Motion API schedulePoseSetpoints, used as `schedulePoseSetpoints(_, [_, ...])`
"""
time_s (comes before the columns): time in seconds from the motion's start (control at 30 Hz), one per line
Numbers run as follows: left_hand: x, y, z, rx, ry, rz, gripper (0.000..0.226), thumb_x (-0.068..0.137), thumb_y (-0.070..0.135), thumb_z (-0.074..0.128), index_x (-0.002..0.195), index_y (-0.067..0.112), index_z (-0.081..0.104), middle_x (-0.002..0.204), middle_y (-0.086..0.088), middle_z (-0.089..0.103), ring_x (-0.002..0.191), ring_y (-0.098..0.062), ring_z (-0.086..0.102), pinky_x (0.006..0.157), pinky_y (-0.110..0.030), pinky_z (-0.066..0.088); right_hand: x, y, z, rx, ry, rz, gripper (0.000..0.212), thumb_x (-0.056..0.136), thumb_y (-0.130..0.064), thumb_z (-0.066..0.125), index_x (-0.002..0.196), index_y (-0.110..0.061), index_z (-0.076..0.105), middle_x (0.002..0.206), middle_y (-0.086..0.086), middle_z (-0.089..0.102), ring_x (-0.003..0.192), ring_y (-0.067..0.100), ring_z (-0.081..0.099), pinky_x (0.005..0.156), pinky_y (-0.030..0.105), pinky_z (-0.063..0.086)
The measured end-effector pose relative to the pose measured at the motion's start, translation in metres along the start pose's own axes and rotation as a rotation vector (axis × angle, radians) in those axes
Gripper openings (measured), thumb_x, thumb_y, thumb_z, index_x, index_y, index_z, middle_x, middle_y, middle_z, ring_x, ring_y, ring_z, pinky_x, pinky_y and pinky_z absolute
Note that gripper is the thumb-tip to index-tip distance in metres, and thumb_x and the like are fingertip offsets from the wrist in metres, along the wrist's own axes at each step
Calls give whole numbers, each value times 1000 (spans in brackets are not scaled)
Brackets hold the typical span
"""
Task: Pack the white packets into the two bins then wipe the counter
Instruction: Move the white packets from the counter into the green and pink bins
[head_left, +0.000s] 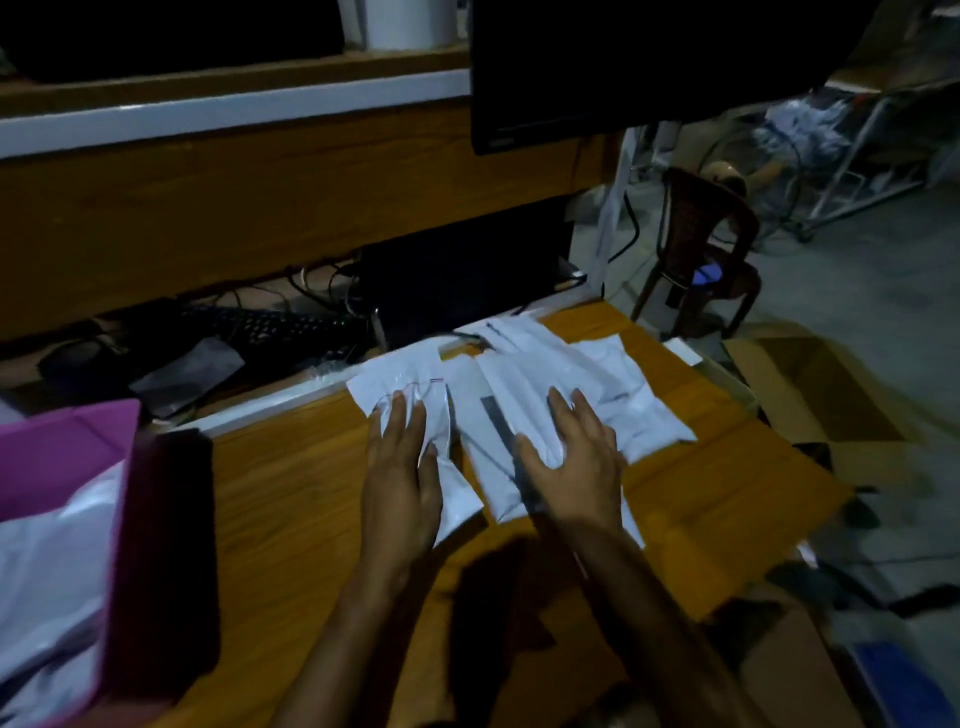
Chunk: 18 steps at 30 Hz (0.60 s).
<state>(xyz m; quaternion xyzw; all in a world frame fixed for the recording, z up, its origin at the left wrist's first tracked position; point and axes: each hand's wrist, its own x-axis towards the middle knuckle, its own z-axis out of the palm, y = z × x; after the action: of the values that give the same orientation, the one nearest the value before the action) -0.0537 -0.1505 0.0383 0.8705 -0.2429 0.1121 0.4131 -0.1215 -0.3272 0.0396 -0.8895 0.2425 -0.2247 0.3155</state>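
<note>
Surface of orange-brown wood grain stretches across the dim middle of the room. Above its far edge is a black flat monitor, its screen dark. At the left edge of the surface sits a pink plastic bin, with white packets in the bin heaped toward its rim. On the far right part of the surface lies a loose pile of white plastic packets, overlapping one another, some reaching the back edge. Both hands are down on this pile. The left hand lies flat with straight fingers on the leftmost packet, gripping nothing. The right hand is spread wide, palm down, on the middle packets. Flattened brown cardboard lies on the floor to the right, and a brown plastic chair stands beyond it, well apart from the surface. Lower down behind the surface, a black keyboard rests among cables.
</note>
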Motion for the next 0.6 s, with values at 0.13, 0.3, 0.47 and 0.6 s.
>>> schedulePoseSetpoints(0.13, [-81, -12, -44, -38, 20, 32, 51, 96, 12, 45, 147, 9, 39, 157, 3, 26, 149, -12, 15, 121, -28, 14, -105, -10, 10, 52, 49, -55, 67, 87, -60, 47, 139, -18, 50, 146, 10, 47, 131, 31, 46, 102, 45, 41])
schedulePoseSetpoints(0.3, [-177, -33, -99, 28, 57, 6, 46, 97, 12, 46, 142, 5, 44, 155, -7, 33, 147, -22, 25, 121, -36, 20, -190, -25, 13, 90, -69, -119, 69, 91, -68, 33, 141, -22, 46, 148, 8, 43, 132, 30, 44, 104, 44, 35])
schedulePoseSetpoints(0.47, [-249, -36, -150, 91, 90, -105, 48, 96, 11, 47, 144, 5, 43, 156, -6, 32, 148, -23, 23, 119, -44, 24, -245, -56, 18, 157, -170, -186, 64, 89, -60, 42, 141, -22, 47, 146, 6, 44, 125, 30, 44, 98, 44, 39])
schedulePoseSetpoints(0.6, [-289, -30, -190, 91, 147, -190, 48, 97, 14, 47, 144, 6, 42, 157, -4, 31, 149, -20, 20, 119, -44, 23, -281, -95, 27, 233, -176, -235, 61, 89, -52, 45, 140, -19, 48, 145, 8, 45, 122, 28, 45, 97, 45, 42])
